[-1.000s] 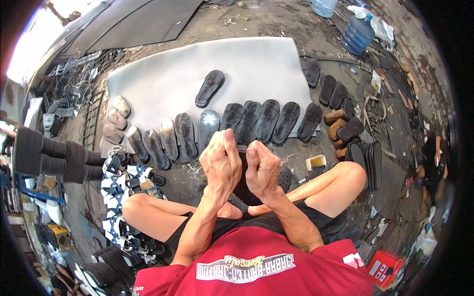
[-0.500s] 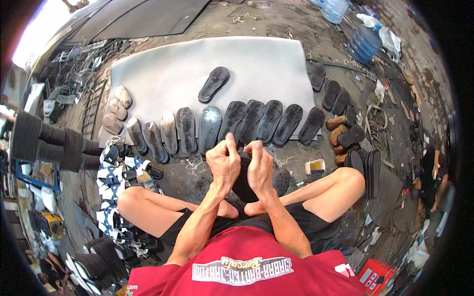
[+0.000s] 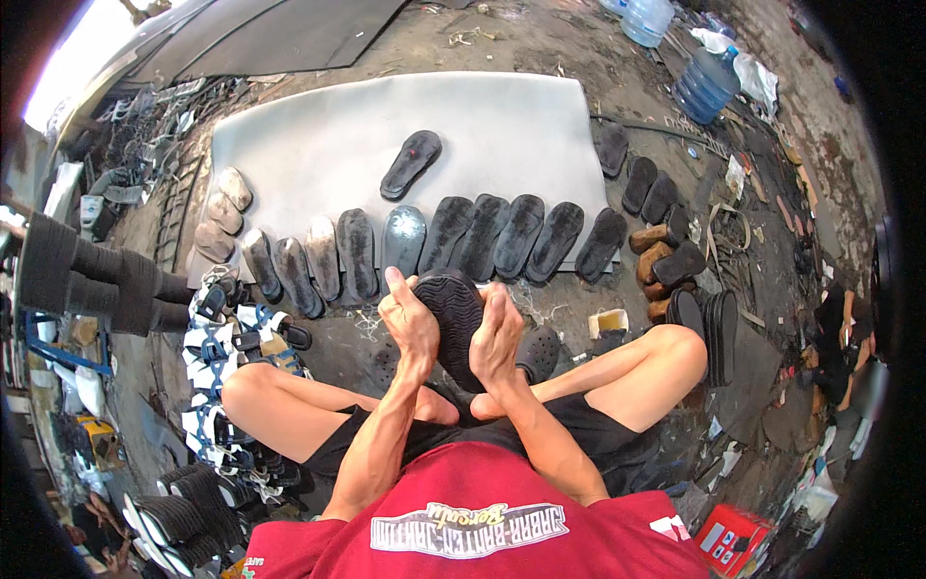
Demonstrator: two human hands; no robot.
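Observation:
Between my hands is a black shoe sole, its grooved tread facing up toward me. My left hand grips its left edge, the thumb pointing up and away. On the opposite edge my right hand is closed, fingers wrapped round the side. What lies under the sole is hidden. Just beyond my hands a row of dark foot-shaped pieces runs along the near edge of a pale sheet; a shiny grey one stands among them. One dark sole-shaped piece lies alone farther up on the sheet.
Blue-and-white sandals are heaped by my left knee. Brown shoe lasts and stacked black soles lie at the right. A dark clog sits near my right foot. Large water bottles stand at the far right.
The sole has tilted so that its tread now shows fully. My hands have moved slightly apart, with both still holding its edges. The view has shifted a little.

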